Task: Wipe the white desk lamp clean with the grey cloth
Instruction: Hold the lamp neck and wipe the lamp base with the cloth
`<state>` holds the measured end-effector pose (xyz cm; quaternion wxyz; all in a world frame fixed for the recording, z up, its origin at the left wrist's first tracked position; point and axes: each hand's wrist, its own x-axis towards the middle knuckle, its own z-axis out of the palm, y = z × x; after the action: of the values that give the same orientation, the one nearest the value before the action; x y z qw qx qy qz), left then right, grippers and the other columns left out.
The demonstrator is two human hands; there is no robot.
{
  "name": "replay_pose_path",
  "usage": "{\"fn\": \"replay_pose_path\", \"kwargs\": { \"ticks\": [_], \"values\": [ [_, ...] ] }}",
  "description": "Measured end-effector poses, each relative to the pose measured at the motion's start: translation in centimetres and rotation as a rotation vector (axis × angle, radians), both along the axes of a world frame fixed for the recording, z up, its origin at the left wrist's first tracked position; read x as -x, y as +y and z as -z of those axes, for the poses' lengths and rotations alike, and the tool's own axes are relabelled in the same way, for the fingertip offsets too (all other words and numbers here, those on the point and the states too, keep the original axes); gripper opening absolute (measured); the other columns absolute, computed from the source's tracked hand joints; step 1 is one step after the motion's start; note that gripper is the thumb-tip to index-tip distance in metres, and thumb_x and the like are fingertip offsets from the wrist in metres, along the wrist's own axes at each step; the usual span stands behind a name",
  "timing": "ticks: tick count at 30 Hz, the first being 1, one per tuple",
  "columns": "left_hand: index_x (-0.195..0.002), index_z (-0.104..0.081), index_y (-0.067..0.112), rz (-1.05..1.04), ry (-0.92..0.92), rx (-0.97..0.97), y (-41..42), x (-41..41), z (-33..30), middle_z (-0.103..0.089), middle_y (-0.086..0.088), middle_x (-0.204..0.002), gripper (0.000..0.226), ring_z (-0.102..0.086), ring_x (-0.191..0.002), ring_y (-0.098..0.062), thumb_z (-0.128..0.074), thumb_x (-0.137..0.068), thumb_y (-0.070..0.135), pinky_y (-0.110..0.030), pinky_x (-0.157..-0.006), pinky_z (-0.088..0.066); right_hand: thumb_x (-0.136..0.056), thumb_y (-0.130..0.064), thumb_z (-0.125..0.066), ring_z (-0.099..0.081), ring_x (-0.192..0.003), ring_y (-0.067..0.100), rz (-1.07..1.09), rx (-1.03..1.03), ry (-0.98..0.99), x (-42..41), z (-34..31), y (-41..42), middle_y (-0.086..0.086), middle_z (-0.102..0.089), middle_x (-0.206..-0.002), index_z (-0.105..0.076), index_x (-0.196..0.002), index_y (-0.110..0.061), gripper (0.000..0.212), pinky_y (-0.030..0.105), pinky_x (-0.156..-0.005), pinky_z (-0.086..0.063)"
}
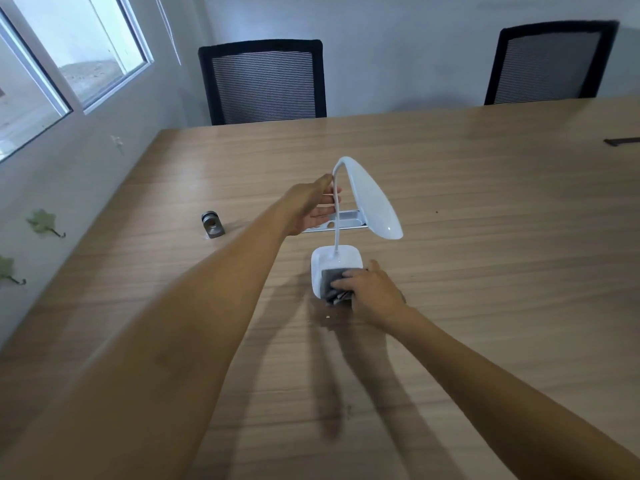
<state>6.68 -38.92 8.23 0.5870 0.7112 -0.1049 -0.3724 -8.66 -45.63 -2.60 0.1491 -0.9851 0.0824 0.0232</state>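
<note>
The white desk lamp [372,202] stands upright near the middle of the wooden table [485,237], its oval head bent over towards me and its square base in front. My left hand [313,206] is around the thin curved neck, thumb on one side and fingers on the other. The folded grey cloth [334,284] lies on the near part of the base, and my right hand [372,294] presses down on it with fingers curled over it.
A silver cable tray [349,221] is set into the table behind the lamp. A small grey metal clamp [212,225] sits to the left. Two black mesh chairs [265,83] stand at the far edge. A dark object [621,142] lies at the right edge.
</note>
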Motion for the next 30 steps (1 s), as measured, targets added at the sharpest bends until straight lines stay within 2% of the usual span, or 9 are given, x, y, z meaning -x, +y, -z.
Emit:
{"fn": "replay_pose_path", "kwargs": {
  "ticks": [3,8,12,15,18,22,25,27,30],
  "values": [
    [-0.081,-0.063,0.017,-0.002,0.004,0.004,-0.1,0.1,0.0,-0.065,0.0,-0.091,0.029,-0.064,-0.084,-0.016,-0.048,-0.093,0.039,-0.028,-0.084,-0.053,-0.075,-0.005,-0.047,-0.06,-0.108,0.023,0.047,-0.302,-0.045,1.7,-1.6,-1.1,-0.003,-0.074,-0.111,-0.071,-0.11,-0.029,0.049,0.029,-0.094,-0.048],
    [-0.083,-0.063,0.017,-0.002,-0.003,0.004,0.0,0.3,0.0,-0.065,-0.001,-0.094,0.029,-0.064,-0.095,-0.02,-0.048,-0.094,0.039,-0.031,-0.092,-0.052,-0.075,0.004,-0.048,-0.059,-0.085,0.026,0.736,-0.729,-0.237,-0.1,-3.0,-5.3,0.011,-0.065,-0.09,-0.066,-0.105,-0.006,0.036,0.034,-0.075,-0.051],
    [-0.082,-0.063,0.017,-0.006,-0.005,-0.001,0.0,0.3,0.0,-0.064,-0.001,-0.094,0.03,-0.063,-0.093,-0.019,-0.047,-0.094,0.039,-0.031,-0.092,-0.051,-0.083,0.009,-0.055,-0.059,-0.068,0.019,0.819,-1.296,-0.206,-3.3,-1.3,-3.8,0.005,-0.061,-0.076,-0.065,-0.086,-0.009,0.021,0.021,-0.052,-0.049],
    [-0.08,-0.062,0.017,-0.01,-0.005,0.0,0.0,0.1,0.0,-0.065,0.0,-0.09,0.03,-0.064,-0.082,-0.015,-0.047,-0.094,0.039,-0.03,-0.089,-0.052,-0.079,-0.002,-0.067,-0.063,-0.082,0.025,0.853,-1.048,-0.133,-3.4,0.7,-3.8,0.01,-0.064,-0.08,-0.067,-0.08,-0.007,0.005,0.034,-0.07,-0.057],
    [-0.079,-0.062,0.018,-0.01,-0.007,0.001,-0.1,0.0,0.2,-0.065,0.001,-0.088,0.032,-0.064,-0.08,-0.014,-0.046,-0.095,0.04,-0.029,-0.086,-0.052,-0.077,-0.007,-0.064,-0.059,-0.078,0.024,0.867,-0.609,-0.127,-2.2,-0.3,-5.7,0.012,-0.06,-0.075,-0.058,-0.06,-0.009,0.019,0.024,-0.059,-0.041],
    [-0.081,-0.063,0.018,-0.004,-0.01,0.0,-0.1,-0.1,0.4,-0.066,0.001,-0.092,0.033,-0.065,-0.084,-0.015,-0.046,-0.094,0.043,-0.029,-0.088,-0.052,-0.073,-0.005,-0.067,-0.068,-0.09,0.035,0.893,-0.737,-0.277,-2.5,-2.4,-6.3,0.023,-0.072,-0.09,-0.069,-0.092,0.007,0.022,0.037,-0.067,-0.053],
    [-0.081,-0.064,0.018,-0.005,-0.012,-0.005,-0.2,-0.1,0.3,-0.067,0.001,-0.093,0.033,-0.066,-0.084,-0.015,-0.049,-0.093,0.044,-0.026,-0.08,-0.055,-0.07,-0.003,-0.073,-0.06,-0.079,0.026,0.825,-0.922,-0.208,-3.5,-2.5,-4.4,0.01,-0.062,-0.072,-0.063,-0.063,-0.005,0.012,0.041,-0.075,-0.055],
    [-0.08,-0.065,0.018,-0.01,-0.012,-0.009,-0.2,-0.1,0.2,-0.068,0.001,-0.091,0.031,-0.066,-0.083,-0.014,-0.05,-0.092,0.043,-0.024,-0.075,-0.055,-0.073,-0.005,-0.07,-0.058,-0.077,0.025,0.759,-0.745,-0.137,-3.3,-1.7,-4.0,0.01,-0.058,-0.067,-0.05,-0.05,-0.013,0.031,0.031,-0.063,-0.05],
    [-0.081,-0.064,0.019,-0.004,-0.011,-0.013,-0.2,0.0,0.2,-0.068,0.002,-0.091,0.03,-0.066,-0.085,-0.015,-0.051,-0.092,0.043,-0.025,-0.077,-0.055,-0.079,-0.005,-0.06,-0.064,-0.085,0.034,0.765,-0.471,-0.115,-2.0,-1.8,-5.1,0.019,-0.068,-0.08,-0.062,-0.067,-0.004,0.012,0.023,-0.059,-0.038]
  ]
}}
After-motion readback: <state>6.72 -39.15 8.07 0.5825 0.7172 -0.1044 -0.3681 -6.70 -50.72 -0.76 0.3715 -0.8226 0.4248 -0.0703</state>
